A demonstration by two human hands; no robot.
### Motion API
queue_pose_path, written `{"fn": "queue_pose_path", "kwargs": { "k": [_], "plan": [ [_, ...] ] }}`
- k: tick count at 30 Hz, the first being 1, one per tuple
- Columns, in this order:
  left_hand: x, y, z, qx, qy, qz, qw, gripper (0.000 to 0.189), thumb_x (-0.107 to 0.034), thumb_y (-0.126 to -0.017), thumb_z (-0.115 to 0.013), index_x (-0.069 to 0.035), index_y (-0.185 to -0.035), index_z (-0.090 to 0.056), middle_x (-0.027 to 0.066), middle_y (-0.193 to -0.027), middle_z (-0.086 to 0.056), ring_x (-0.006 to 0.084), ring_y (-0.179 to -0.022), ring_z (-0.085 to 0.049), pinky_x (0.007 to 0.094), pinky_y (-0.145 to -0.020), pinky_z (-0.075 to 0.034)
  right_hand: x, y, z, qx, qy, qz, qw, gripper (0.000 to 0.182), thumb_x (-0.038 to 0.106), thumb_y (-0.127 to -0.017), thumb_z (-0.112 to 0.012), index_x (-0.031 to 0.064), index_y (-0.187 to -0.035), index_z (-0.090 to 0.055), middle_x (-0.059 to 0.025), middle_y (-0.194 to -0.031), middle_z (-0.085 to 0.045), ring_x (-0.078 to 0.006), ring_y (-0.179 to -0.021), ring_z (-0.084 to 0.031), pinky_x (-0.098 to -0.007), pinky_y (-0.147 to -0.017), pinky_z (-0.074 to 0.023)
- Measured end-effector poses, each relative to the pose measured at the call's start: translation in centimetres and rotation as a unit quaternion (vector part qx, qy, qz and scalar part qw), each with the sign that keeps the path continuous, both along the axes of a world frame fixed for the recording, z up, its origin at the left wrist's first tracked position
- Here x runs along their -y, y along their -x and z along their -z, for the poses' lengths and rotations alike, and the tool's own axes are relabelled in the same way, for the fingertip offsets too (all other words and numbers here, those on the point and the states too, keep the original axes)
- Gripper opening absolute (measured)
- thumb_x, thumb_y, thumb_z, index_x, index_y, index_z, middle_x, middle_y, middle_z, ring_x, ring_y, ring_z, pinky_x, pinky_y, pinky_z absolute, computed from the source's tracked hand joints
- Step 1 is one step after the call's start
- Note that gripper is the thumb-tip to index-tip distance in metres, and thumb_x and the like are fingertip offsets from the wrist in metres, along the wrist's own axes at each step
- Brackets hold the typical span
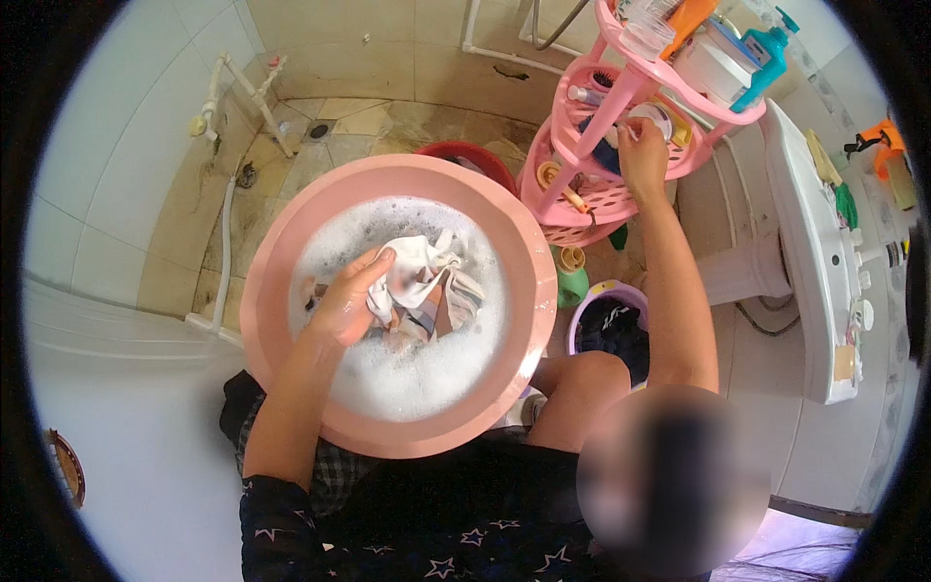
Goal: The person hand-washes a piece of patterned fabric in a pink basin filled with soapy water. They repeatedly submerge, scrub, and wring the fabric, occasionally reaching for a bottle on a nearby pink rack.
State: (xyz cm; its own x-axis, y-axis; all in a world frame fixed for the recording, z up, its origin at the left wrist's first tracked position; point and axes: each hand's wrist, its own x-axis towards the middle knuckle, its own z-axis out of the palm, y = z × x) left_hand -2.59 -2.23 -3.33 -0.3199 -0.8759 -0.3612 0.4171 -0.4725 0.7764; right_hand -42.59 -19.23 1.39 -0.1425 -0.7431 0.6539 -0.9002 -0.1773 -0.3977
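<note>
My left hand [353,298] holds a wet white cloth garment [407,276] with a dark stain over a large pink plastic basin [398,441]. Soapy water with white foam [407,393] fills the basin, and a striped, multicoloured part of the cloth [425,320] hangs into it. My right hand [644,156] reaches into the middle tier of a pink plastic corner shelf [604,116], next to a round white container [652,116] and a dark blue item [604,149]. Its fingertips are pinched together; whether they grip something cannot be made out.
A red basin [484,161] stands behind the pink one. At the right are a green bottle [572,285], a purple-rimmed bucket of dark clothes [611,331] and a white pedestal sink [796,240]. A teal pump bottle [764,62] tops the shelf. White pipes [227,254] run along the left.
</note>
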Motion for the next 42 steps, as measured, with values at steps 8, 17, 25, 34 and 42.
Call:
{"fn": "queue_pose_path", "kwargs": {
  "k": [8, 17, 25, 34, 42],
  "plan": [
    [0.6, 0.7, -0.1, -0.031, -0.039, -0.043, 0.998, 0.035, -0.025, -0.102, -0.046, 0.0, -0.125, -0.052, 0.0075, -0.104, -0.064, 0.0141, -0.081, -0.064, 0.0296, -0.055, -0.052, 8.2, 6.1, 1.3, -0.168, -0.27, -0.043, 0.947, 0.056, 0.045, -0.082, -0.062, -0.0042, -0.108, -0.064, -0.0288, -0.1, -0.065, -0.0435, -0.1, -0.061, -0.0469, -0.09, -0.047],
    [0.6, -1.0, 1.1, -0.051, -0.034, -0.038, 0.997, 0.032, -0.026, -0.101, -0.045, 0.0, -0.117, -0.056, 0.0064, -0.098, -0.064, 0.0134, -0.085, -0.064, 0.0278, -0.069, -0.053, 6.0, 0.1, -5.8, -0.064, -0.525, -0.238, 0.815, 0.052, 0.039, -0.088, -0.061, 0.015, -0.133, -0.055, -0.0126, -0.13, -0.057, -0.0249, -0.115, -0.057, -0.0351, -0.096, -0.0461],
    [0.5, -0.7, 0.4, -0.064, -0.022, -0.018, 0.998, 0.039, -0.026, -0.1, -0.048, 0.004, -0.124, -0.053, 0.0134, -0.112, -0.064, 0.02, -0.099, -0.063, 0.0348, -0.087, -0.051, 8.0, 2.5, -3.7, 0.072, -0.526, -0.075, 0.844, 0.055, 0.046, -0.077, -0.073, 0.0088, -0.115, -0.06, -0.0054, -0.088, -0.059, -0.0141, -0.068, -0.054, -0.0305, -0.054, -0.045],
    [0.7, -0.1, 0.5, -0.067, -0.035, -0.019, 0.997, 0.038, -0.026, -0.1, -0.049, 0.002, -0.124, -0.054, 0.0118, -0.11, -0.064, 0.0189, -0.096, -0.064, 0.0326, -0.083, -0.053, 7.6, 3.8, -5.1, 0.109, -0.563, 0.018, 0.819, 0.058, 0.047, -0.061, -0.082, 0.0115, -0.103, -0.065, -0.0039, -0.08, -0.057, -0.0155, -0.062, -0.053, -0.0305, -0.052, -0.0422],
    [0.9, -0.2, 1.2, -0.076, -0.035, -0.021, 0.996, 0.038, -0.026, -0.099, -0.05, 0.003, -0.124, -0.054, 0.0129, -0.113, -0.064, 0.0213, -0.103, -0.062, 0.0353, -0.091, -0.05, 9.4, 4.3, -3.9, -0.162, -0.533, 0.004, 0.83, 0.054, 0.04, -0.059, -0.079, -0.0003, -0.095, -0.07, -0.0131, -0.089, -0.069, -0.023, -0.076, -0.066, -0.0343, -0.064, -0.053]
  ]
}}
